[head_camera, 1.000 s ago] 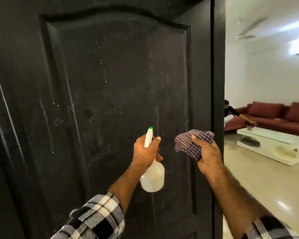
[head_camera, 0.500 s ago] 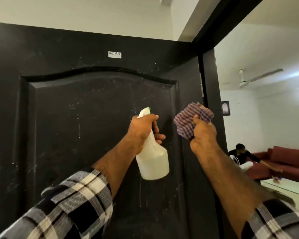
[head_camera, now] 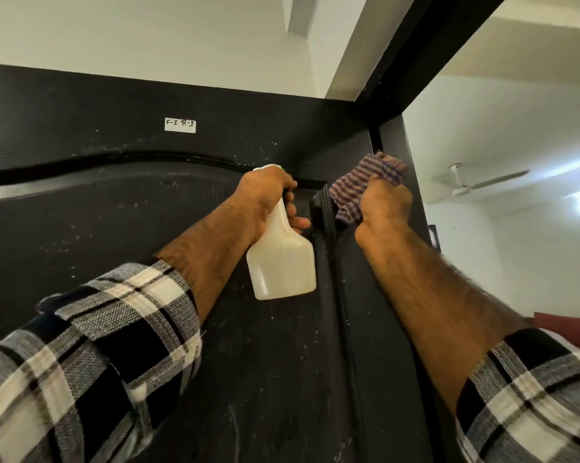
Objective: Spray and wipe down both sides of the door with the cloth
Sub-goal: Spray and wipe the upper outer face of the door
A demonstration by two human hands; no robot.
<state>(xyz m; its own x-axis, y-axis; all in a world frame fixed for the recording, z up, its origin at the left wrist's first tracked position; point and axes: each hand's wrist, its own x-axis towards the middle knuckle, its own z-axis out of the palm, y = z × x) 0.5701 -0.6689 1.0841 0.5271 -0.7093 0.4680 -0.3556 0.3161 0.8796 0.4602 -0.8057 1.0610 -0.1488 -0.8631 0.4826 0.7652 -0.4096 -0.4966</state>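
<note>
- Black panelled wooden door point(head_camera: 121, 248): face dust-speckled, small white paper label point(head_camera: 180, 125) near its top edge.
- Left hand point(head_camera: 265, 198) grips the neck of a white plastic spray bottle point(head_camera: 281, 262), held against the panel's upper right corner.
- Right hand point(head_camera: 383, 205) clutches a bunched purple checked cloth point(head_camera: 358, 185) against the door's right edge, beside the black frame point(head_camera: 412, 195).
- Open room lies right of the frame.

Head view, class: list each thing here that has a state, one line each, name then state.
Door: open, speckled with droplets or dust.
Spray bottle: upright, gripped by left hand.
Cloth: bunched, held by right hand against the door's edge.
Ceiling fan: appears still.
Label: stuck flat on the door.
</note>
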